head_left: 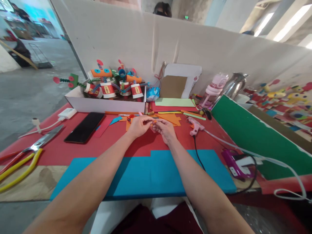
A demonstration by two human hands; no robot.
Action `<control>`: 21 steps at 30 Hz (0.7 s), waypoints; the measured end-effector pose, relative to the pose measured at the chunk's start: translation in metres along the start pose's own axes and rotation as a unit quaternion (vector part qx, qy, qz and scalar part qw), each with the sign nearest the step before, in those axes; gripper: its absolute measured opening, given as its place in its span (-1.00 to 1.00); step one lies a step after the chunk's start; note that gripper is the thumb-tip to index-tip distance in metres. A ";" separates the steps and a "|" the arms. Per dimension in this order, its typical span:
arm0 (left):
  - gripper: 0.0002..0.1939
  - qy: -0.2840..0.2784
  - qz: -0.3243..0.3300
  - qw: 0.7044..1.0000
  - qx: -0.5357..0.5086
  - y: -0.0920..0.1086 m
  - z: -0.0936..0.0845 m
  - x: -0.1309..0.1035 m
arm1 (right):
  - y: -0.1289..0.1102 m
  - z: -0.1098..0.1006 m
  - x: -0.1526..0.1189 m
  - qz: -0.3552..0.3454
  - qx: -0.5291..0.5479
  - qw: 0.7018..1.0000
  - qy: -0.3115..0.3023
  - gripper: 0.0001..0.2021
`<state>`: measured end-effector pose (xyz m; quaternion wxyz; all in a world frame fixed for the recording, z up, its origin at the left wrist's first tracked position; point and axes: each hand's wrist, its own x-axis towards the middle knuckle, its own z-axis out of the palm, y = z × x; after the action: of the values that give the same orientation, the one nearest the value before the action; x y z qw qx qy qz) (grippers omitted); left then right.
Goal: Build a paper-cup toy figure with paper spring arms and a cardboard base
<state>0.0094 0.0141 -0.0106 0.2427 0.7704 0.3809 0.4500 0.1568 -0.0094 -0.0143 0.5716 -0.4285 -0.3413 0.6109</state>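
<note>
At far left, on the red table covering (57, 149), large shears (36, 145) with one yellow and one red handle. Next, a white charger (67, 113) with its cable, then a dark phone (84, 127). Behind, against the pale partition (117, 42), a white box (104, 105) full of paper-cup figures (108, 90) with springy coiled arms. Along the near edge, beneath the forearms, a blue mat (138, 175). At centre, the left hand (138, 126), with thumb and forefinger pinching a small orange piece (154, 122) (too small and blurred to tell its shape). Meeting it from the other side, the right hand (166, 129), also pinching with thumb and fingertips. Just behind both, orange paper (174, 119); farther back, a light green sheet (175, 102). Farther right, a pink glue gun (195, 126), a pink bottle (215, 89), a metal jug (235, 85), a purple device (236, 164) and a green board (255, 139).
</note>
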 end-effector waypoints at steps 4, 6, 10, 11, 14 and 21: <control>-0.83 -0.017 -0.063 0.996 -0.057 0.003 0.000 0.002 | 0.002 0.001 0.001 -0.021 -0.017 1.000 0.006 -0.78; -0.83 -0.025 -0.092 0.992 -0.086 0.004 0.000 0.002 | 0.002 0.001 0.000 -0.031 -0.034 0.999 0.001 -0.75; -0.84 0.000 -0.124 0.986 -0.112 0.003 0.001 0.003 | 0.003 0.002 -0.001 -0.049 -0.073 0.996 -0.015 -0.74; -0.83 0.010 -0.136 0.983 -0.122 0.002 0.002 0.003 | 0.004 0.003 -0.002 -0.055 -0.085 0.995 -0.019 -0.75; -0.77 0.025 -0.176 0.970 -0.167 -0.001 0.002 0.002 | 0.004 0.004 -0.002 -0.065 -0.109 0.992 -0.028 -0.75; -0.70 0.013 -0.243 0.938 -0.247 0.002 0.002 0.002 | 0.004 0.007 -0.003 -0.045 -0.078 0.996 0.013 -0.72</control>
<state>0.0125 0.0144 -0.0098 0.5220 0.5642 0.4369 0.4673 0.1490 -0.0120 -0.0148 0.5676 -0.4638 -0.3997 0.5505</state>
